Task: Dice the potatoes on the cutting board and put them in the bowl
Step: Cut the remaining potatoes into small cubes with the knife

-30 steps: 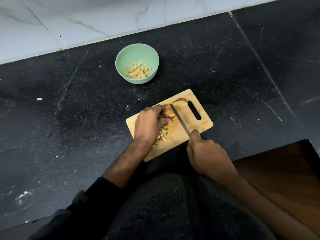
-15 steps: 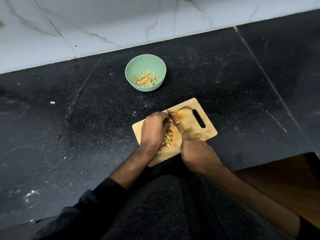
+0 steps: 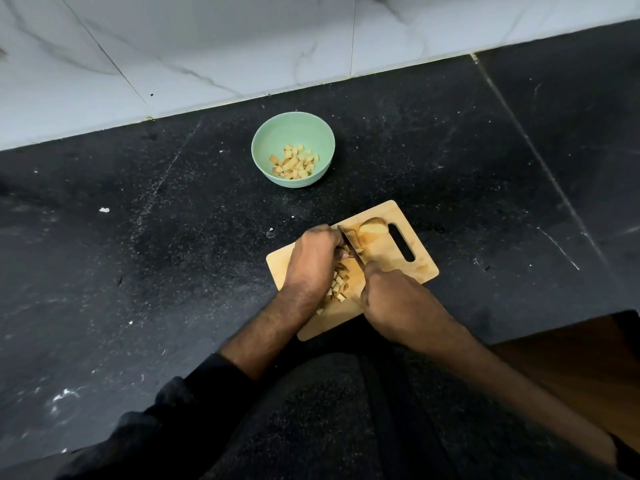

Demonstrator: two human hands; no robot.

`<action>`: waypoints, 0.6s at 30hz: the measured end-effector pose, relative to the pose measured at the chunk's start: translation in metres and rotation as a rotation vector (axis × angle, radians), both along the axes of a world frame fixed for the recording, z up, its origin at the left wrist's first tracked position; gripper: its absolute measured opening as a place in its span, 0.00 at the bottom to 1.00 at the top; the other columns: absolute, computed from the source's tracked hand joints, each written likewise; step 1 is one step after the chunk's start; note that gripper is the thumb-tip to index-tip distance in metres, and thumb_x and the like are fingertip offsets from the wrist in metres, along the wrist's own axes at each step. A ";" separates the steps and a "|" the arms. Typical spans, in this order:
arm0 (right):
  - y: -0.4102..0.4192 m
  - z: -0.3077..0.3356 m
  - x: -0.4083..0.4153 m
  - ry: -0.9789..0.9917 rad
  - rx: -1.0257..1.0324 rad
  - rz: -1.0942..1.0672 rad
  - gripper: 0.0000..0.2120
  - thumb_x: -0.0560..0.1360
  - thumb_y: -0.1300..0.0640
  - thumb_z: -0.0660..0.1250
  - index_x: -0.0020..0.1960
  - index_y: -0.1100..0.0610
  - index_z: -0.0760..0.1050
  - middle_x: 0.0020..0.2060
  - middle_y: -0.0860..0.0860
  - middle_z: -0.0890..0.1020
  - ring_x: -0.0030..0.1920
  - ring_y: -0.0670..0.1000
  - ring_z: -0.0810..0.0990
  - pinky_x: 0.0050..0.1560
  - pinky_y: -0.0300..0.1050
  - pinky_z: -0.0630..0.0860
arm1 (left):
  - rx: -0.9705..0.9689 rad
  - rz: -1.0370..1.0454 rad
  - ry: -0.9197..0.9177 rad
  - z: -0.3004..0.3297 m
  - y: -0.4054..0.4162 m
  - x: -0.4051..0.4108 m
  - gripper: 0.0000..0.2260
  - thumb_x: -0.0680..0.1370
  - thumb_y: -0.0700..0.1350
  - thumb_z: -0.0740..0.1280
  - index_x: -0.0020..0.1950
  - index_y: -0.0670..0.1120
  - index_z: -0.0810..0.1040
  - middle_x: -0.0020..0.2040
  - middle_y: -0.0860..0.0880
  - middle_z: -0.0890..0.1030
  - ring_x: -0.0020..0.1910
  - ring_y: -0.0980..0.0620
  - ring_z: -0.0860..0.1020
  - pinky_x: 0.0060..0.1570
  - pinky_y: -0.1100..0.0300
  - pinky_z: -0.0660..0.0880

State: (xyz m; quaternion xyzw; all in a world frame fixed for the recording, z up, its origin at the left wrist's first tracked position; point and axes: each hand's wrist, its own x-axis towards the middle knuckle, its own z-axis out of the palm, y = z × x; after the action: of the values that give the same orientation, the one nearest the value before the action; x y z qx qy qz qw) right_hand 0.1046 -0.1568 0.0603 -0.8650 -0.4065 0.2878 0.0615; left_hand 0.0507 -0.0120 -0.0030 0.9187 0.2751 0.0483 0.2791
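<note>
Right hand is clenched round the handle of a knife, whose blade runs away from the person and slightly leftward across the board, tip near the board's far edge. Left hand lies knuckles-up on the board just left of the blade, fingers curled down over a potato piece that is mostly hidden; whether it truly grips that piece cannot be told. A potato half lies just right of the blade tip, beside the handle slot, its long axis roughly along the board's far edge. Diced cubes sit in a loose heap between the two hands, toward the near-left part of the board. The board lies askew on the dark counter, its long axis running from near-left to far-right, slot end at the right. A green bowl holding more cubes stands well apart, beyond the board, near the white wall. Bare counter lies left and right of the board, and its near corner reaches the counter's front edge.
</note>
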 end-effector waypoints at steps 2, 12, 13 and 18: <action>0.002 -0.001 0.001 -0.001 -0.012 0.009 0.09 0.82 0.54 0.55 0.60 0.57 0.67 0.38 0.49 0.71 0.41 0.53 0.73 0.41 0.49 0.69 | 0.022 -0.024 0.012 0.000 0.002 0.001 0.02 0.76 0.37 0.72 0.43 0.42 0.82 0.42 0.49 0.78 0.40 0.53 0.77 0.43 0.55 0.76; 0.001 -0.023 -0.003 0.073 -0.050 -0.009 0.14 0.82 0.59 0.52 0.66 0.58 0.61 0.53 0.58 0.79 0.55 0.61 0.79 0.46 0.49 0.66 | 0.053 -0.030 -0.004 -0.003 0.003 0.001 0.03 0.75 0.36 0.72 0.46 0.43 0.83 0.44 0.50 0.79 0.43 0.52 0.79 0.45 0.57 0.77; 0.001 -0.026 -0.004 0.064 -0.050 -0.001 0.16 0.82 0.60 0.52 0.69 0.60 0.59 0.54 0.59 0.79 0.56 0.61 0.79 0.47 0.49 0.66 | 0.051 -0.026 -0.009 -0.003 0.002 0.001 0.03 0.76 0.37 0.72 0.46 0.43 0.83 0.44 0.50 0.79 0.43 0.52 0.79 0.45 0.57 0.77; -0.007 -0.030 -0.008 0.089 -0.080 0.000 0.20 0.82 0.61 0.52 0.73 0.62 0.55 0.57 0.60 0.79 0.57 0.62 0.79 0.51 0.53 0.71 | 0.074 -0.002 -0.052 -0.008 -0.002 -0.005 0.03 0.77 0.42 0.72 0.46 0.43 0.83 0.44 0.48 0.79 0.44 0.49 0.79 0.44 0.52 0.78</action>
State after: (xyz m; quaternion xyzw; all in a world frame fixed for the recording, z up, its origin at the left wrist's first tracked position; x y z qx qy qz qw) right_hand 0.0966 -0.1637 0.0302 -0.8532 -0.3914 0.3418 0.0447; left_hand 0.0458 -0.0139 -0.0108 0.9271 0.2649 0.0820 0.2521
